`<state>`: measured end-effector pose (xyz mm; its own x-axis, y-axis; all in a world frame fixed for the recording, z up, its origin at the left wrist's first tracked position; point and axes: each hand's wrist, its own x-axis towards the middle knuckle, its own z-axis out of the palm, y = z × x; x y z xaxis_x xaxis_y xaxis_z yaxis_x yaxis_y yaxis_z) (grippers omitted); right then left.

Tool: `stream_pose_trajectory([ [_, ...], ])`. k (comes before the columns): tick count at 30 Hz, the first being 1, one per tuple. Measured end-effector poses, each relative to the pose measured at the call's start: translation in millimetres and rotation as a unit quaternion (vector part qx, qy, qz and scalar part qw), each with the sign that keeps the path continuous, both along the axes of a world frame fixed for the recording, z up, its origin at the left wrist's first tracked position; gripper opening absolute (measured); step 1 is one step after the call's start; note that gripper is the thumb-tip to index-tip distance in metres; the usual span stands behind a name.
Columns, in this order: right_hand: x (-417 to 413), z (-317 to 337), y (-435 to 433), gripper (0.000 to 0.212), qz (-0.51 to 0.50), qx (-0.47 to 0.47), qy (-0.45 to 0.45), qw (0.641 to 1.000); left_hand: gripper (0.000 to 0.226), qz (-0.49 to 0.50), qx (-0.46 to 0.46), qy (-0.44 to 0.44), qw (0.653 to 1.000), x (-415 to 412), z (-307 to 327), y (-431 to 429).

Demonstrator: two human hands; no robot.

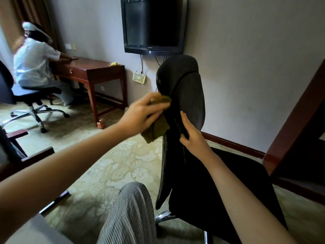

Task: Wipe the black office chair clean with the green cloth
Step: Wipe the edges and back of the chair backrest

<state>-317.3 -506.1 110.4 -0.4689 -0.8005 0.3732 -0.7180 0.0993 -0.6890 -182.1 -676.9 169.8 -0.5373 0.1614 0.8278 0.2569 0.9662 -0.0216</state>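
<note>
The black office chair (186,88), with its smooth padded backrest and chromed base, is seen edge-on near the grey wall, so that the narrow side of the backrest is presented for wiping. Behind it a black flat-screen television (153,25) is mounted on the wall. To the left a red-brown wooden desk (91,67) is occupied by a second person in a white shirt (31,60), well apart from the work.

The backrest is steadied by the right hand (191,136). Its fingers are laid up along the front face and the thumb is hooked round the edge, so the chair is grasped. This is judged to keep it from swivelling or rocking under pressure.

The left hand (140,115) is closed over the crumpled green cloth (158,129), which is pressed against the rear edge of the backrest at about mid-height. A loose corner is left hanging below the palm. The cloth is bunched, probably so that a thick pad meets the seam. Wiping is judged to be under way on the backrest, with the seat not yet reached.
</note>
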Motion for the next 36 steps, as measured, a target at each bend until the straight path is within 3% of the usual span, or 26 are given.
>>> stream_pose_trajectory([
  [5, 5.5, -1.8, 12.2, 0.076, -0.014, 0.015, 0.012, 1.000, 0.031, -0.045, -0.094, -0.052, 0.993, 5.7, -69.7, 8.8],
  [9, 12.3, -5.0, 27.5, 0.074, -0.020, 0.013, 0.005, 1.000, 0.032, -0.071, -0.127, -0.004, 0.989, 7.1, -69.2, 20.4],
  [14, 28.0, -0.9, 54.9, 0.072, -0.035, -0.012, -0.024, 0.999, 0.030, -0.081, -0.113, 0.090, 0.986, 1.2, -36.0, 43.0],
  [24, 47.9, -6.7, 93.4, 0.070, -0.057, -0.048, -0.083, 0.994, 0.030, -0.164, -0.083, 0.029, 0.982, -12.1, -103.3, 77.1],
  [30, 56.6, -16.3, 105.2, 0.080, -0.036, -0.038, -0.089, 0.995, 0.033, -0.159, -0.134, 0.051, 0.977, -5.8, -89.8, 80.2],
  [36, 62.1, -19.4, 102.7, 0.092, -0.034, 0.010, -0.082, 0.996, 0.030, -0.138, -0.110, 0.064, 0.982, -3.6, -79.3, 87.8],
])
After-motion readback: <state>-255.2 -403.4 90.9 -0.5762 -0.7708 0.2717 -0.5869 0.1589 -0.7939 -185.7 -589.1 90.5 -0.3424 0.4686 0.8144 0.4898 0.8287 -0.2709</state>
